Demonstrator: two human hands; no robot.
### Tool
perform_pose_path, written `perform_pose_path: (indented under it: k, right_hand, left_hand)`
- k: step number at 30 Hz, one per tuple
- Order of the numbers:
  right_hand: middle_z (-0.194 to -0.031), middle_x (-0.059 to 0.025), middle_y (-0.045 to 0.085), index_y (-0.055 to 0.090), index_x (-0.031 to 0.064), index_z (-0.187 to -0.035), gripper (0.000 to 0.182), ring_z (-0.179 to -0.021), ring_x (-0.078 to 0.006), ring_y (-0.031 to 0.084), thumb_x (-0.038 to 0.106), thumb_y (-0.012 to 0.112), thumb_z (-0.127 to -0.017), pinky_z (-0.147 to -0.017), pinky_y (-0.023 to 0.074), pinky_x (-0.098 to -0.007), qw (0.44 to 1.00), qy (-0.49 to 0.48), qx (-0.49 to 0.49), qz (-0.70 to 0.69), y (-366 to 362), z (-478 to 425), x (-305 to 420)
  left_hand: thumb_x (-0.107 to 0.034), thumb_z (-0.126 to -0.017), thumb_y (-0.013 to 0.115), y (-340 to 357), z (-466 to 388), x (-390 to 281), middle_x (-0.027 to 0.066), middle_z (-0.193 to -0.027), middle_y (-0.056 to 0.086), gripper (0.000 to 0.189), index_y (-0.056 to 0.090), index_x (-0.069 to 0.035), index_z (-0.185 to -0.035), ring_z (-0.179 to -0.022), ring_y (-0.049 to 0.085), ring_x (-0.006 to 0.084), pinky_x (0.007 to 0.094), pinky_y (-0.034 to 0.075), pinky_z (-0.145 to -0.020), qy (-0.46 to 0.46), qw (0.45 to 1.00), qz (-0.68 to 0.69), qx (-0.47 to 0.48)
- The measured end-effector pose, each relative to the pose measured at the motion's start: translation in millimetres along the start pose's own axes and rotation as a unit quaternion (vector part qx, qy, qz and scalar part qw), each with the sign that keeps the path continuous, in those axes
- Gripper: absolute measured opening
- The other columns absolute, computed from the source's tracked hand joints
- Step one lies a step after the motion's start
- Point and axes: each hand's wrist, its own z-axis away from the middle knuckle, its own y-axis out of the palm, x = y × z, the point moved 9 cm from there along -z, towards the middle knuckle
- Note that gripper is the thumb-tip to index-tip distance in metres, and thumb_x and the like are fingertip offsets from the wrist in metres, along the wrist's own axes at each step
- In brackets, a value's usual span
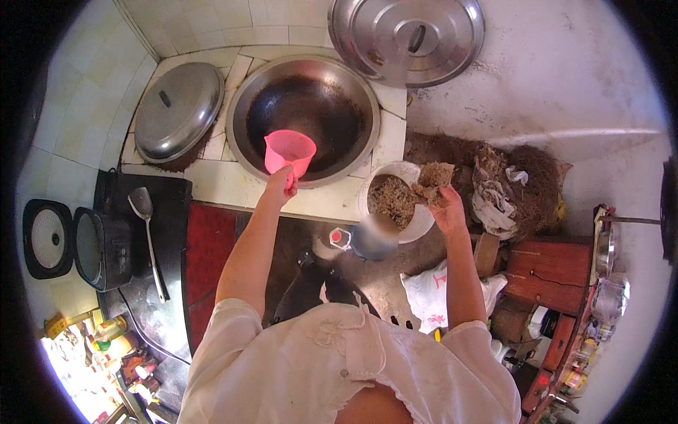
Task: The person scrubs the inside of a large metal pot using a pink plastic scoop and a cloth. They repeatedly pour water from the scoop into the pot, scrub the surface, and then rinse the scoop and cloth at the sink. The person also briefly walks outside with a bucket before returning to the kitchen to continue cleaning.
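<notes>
My left hand [280,185] grips the handle of a pink plastic jug [290,151] with a pouring lip. The jug is over the near side of a large dark wok [318,103], which is set into a tiled stove top [212,183]. In my right hand [449,211] is a clump of brown fibrous scrubber [436,176], perhaps loofah. It is above the right rim of a white bucket [422,227]. Brownish, lumpy matter [391,199] lies inside that bucket. Part of the wok's near rim is hidden behind the jug.
A domed metal lid [183,114] rests left of the wok; a larger lid [386,32] leans behind it. A metal spatula [148,238] and open rice cooker [103,254] are at left. Brown fibre [535,196] is heaped right, above a red-brown cabinet [548,275].
</notes>
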Motion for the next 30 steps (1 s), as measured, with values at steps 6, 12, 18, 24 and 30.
perform_pose_path:
  k: [6, 12, 18, 24, 30]
  right_hand:
    - [-0.111, -0.0086, 0.06, 0.051, 0.0037, -0.115, 0.027, -0.1, -0.0243, 0.06, 0.009, 0.051, -0.088, -0.083, 0.0521, -0.0417, 0.999, 0.026, 0.004, -0.025, 3, -5, -15]
    - [-0.111, -0.0102, 0.06, 0.051, 0.0004, -0.117, 0.032, -0.099, -0.0241, 0.061, 0.007, 0.048, -0.085, -0.082, 0.0522, -0.0393, 0.99, 0.06, 0.127, 0.028, 10, -32, -17]
    - [-0.11, -0.0114, 0.06, 0.051, 0.0004, -0.115, 0.032, -0.099, -0.0254, 0.06, 0.011, 0.046, -0.086, -0.088, 0.0491, -0.0412, 0.989, 0.074, 0.124, 0.016, 27, -35, 20]
    - [-0.106, -0.0112, 0.061, 0.055, 0.0014, -0.108, 0.026, -0.097, -0.0258, 0.06, 0.011, 0.047, -0.085, -0.088, 0.0491, -0.0426, 0.983, 0.097, 0.152, 0.026, 2, -61, 23]
    - [-0.106, -0.0128, 0.061, 0.055, 0.0011, -0.107, 0.024, -0.096, -0.0271, 0.061, 0.011, 0.046, -0.086, -0.087, 0.0496, -0.0428, 0.982, 0.113, 0.146, 0.027, -26, -77, 23]
  left_hand:
    - [-0.046, -0.089, 0.053, 2, 29, 55, 0.0171, -0.082, 0.059, 0.046, 0.047, -0.003, -0.106, -0.066, 0.06, 0.0272, 0.0342, 0.051, -0.053, 0.008, 0.977, 0.183, -0.105]
    - [-0.018, -0.085, 0.056, 108, 118, 76, 0.0083, -0.093, 0.055, 0.04, 0.047, -0.004, -0.121, -0.067, 0.058, 0.0165, 0.0285, 0.05, -0.054, 0.062, 0.99, -0.093, -0.089]
    - [-0.006, -0.08, 0.054, 123, 130, 127, 0.0089, -0.095, 0.054, 0.039, 0.047, -0.002, -0.118, -0.08, 0.058, 0.0181, 0.0304, 0.051, -0.063, 0.051, 0.988, -0.025, -0.146]
    - [0.01, -0.074, 0.044, 204, 146, 206, 0.0086, -0.112, 0.05, 0.053, 0.037, -0.006, -0.125, -0.101, 0.053, 0.0219, 0.0404, 0.048, -0.086, 0.044, 0.99, 0.126, -0.041]
    - [0.004, -0.08, 0.045, 238, 147, 244, 0.0105, -0.11, 0.053, 0.041, 0.042, -0.006, -0.119, -0.102, 0.054, 0.0231, 0.0385, 0.048, -0.084, 0.049, 0.983, 0.176, -0.008]
